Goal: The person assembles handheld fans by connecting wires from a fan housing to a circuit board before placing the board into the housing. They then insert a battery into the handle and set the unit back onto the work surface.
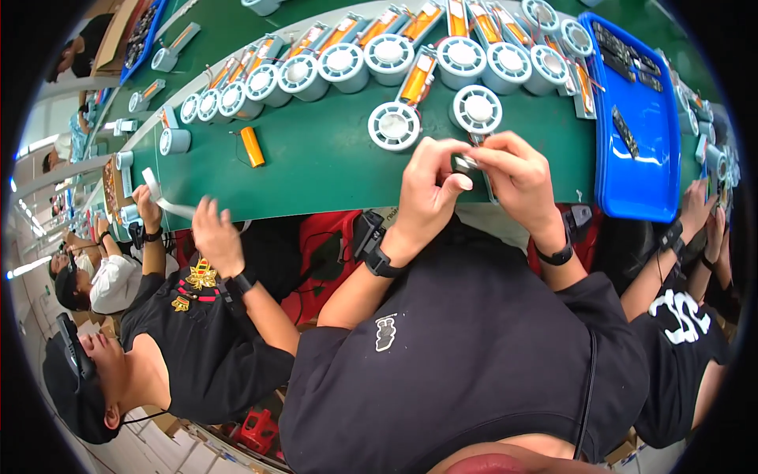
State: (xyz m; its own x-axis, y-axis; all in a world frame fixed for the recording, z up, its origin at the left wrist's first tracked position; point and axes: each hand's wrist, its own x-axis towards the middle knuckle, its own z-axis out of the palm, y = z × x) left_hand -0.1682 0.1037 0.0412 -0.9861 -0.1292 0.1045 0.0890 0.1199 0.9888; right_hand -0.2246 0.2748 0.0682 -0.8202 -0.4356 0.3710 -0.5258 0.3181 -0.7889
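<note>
Desk (316,170) in green spans the view, with a blue tray (641,180) at its right and a curved row of pale fans (342,65) along it. The person's left hand (430,186) and right hand (517,178) meet at the near edge, a fan (477,110) showing its round head just beyond them. An orange battery (252,147) lies farther left. The left fingers pinch a small dark piece (463,163); whether the right ones grip cannot be told.
</note>
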